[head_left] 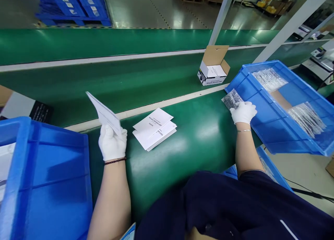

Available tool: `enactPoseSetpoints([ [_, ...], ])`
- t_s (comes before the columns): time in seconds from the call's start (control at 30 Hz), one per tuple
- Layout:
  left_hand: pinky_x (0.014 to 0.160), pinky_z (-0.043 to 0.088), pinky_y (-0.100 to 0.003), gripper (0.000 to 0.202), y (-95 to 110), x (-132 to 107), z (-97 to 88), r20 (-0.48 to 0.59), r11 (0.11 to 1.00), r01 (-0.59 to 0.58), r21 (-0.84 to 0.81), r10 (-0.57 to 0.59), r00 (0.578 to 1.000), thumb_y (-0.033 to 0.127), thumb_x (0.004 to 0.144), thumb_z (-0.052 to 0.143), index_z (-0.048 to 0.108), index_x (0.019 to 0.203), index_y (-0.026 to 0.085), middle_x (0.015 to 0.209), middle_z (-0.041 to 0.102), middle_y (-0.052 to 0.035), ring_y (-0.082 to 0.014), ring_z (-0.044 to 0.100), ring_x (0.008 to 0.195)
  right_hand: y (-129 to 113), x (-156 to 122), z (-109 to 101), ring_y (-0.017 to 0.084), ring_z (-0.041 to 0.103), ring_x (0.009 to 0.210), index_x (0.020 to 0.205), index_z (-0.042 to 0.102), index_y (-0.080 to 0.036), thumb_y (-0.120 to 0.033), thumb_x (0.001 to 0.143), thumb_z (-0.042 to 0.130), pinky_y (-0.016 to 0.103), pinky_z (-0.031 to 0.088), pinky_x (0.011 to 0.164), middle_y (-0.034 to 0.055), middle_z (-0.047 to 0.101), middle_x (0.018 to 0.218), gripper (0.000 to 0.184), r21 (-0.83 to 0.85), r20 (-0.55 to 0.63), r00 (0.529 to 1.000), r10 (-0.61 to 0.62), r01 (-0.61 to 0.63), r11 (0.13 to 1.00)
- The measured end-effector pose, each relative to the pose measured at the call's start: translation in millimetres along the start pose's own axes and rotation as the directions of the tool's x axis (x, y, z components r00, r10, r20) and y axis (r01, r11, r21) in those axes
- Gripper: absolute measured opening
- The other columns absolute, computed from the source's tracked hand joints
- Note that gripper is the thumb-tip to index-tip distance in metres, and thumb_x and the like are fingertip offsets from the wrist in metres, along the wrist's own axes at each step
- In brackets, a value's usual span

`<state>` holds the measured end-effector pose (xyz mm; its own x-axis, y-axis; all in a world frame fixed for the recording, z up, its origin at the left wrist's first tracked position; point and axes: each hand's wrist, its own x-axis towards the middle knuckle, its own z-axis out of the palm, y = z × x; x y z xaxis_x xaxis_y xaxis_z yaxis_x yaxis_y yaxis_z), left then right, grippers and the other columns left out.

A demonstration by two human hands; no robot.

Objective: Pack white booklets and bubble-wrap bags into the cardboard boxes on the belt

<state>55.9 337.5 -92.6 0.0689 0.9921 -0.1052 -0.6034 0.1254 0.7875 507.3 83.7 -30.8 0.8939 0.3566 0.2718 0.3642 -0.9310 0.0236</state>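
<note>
White gloves cover both hands. My left hand (112, 142) is closed on a white printed booklet (103, 109), holding it tilted above the green table. Between my hands lies a small, uneven stack of similar booklets (154, 128) with black print. At the right, my right hand (243, 113) grips a silvery bubble-wrap packet (232, 99) beside the wall of a blue bin (261, 104). What is inside the packet cannot be made out. Inside that bin are several more bubble-wrap packets (306, 118), in two groups.
An open printed carton (214, 71) with a white booklet in it stands on the green conveyor (125, 83) behind the table. Another blue bin (57, 170) is close on my left. Grey posts (221, 17) rise beyond the conveyor. Stacked blue crates (75, 5) stand on the floor.
</note>
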Motion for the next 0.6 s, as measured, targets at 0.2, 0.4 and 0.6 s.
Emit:
enactPoseSetpoints([
  [0.2, 0.102, 0.052, -0.032, 0.022, 1.1, -9.9, 11.1, 0.058, 0.989, -0.142, 0.048, 0.14, 0.989, 0.03, 0.084, 0.07, 0.062, 0.104, 0.028, 0.128, 0.064, -0.0007, -0.0174, 0.054, 0.128, 0.4, 7.9, 5.5, 0.032, 0.059, 0.102, 0.121, 0.065, -0.02, -0.037, 0.074, 0.073, 0.046, 0.046, 0.088, 0.016, 0.066, 0.112, 0.051, 0.117, 0.123, 0.992, 0.021, -0.035, 0.992],
  [0.4, 0.103, 0.053, -0.033, 0.018, 0.5, -3.4, 13.0, 0.035, 0.985, -0.163, 0.052, 0.161, 0.986, 0.037, 0.093, 0.058, 0.06, 0.109, 0.028, 0.131, 0.062, -0.002, -0.0171, 0.053, 0.13, 1.9, 2.7, 4.4, 0.027, 0.061, 0.095, 0.097, 0.067, -0.016, -0.041, 0.073, 0.07, 0.044, 0.048, 0.09, 0.0112, 0.067, 0.098, 0.034, 0.486, 0.131, 0.988, -0.086, 0.012, 0.874],
  [0.6, 0.045, 0.045, -0.013, 0.014, 10.4, 0.1, 13.4, -0.119, 0.968, 0.164, -0.192, -0.188, 0.975, 0.026, 0.098, 0.05, 0.058, 0.087, 0.021, 0.074, 0.063, 0.0019, -0.0054, 0.054, 0.053, -32.9, -11.5, -9.5, 0.018, 0.059, 0.066, 0.089, 0.055, -0.019, -0.049, 0.064, 0.075, 0.036, 0.054, 0.065, 0.0007, 0.06, 0.078, 0.044, 0.927, 0.275, 0.915, -0.295, -0.171, 0.335],
])
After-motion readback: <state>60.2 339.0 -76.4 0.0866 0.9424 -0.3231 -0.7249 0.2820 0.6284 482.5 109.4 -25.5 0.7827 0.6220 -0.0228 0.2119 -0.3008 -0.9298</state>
